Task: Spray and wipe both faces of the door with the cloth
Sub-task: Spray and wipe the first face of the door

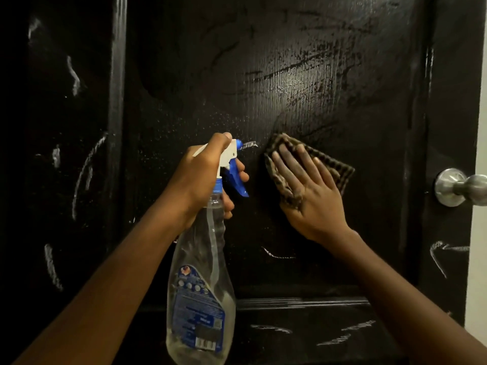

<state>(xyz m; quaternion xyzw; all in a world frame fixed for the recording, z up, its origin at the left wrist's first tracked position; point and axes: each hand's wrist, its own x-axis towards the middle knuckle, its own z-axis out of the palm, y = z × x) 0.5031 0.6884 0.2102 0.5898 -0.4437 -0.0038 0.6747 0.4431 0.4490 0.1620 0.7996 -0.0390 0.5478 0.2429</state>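
A black door (263, 75) fills the view, wet streaks above its middle panel. The right hand (308, 191), fingers flat, presses a dark cloth (340, 169) to the panel, left of the knob (456, 187). Further left, the left hand (203, 177) grips a spray bottle (203, 272). This face is mid-clean; chalky marks below likely need spraying next.

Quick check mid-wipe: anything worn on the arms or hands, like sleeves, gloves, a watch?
Nothing worn shows: left hand and right hand are ungloved, no rings or watch, both forearms bare to the frame edge. Dark smudges mark the right fingers.
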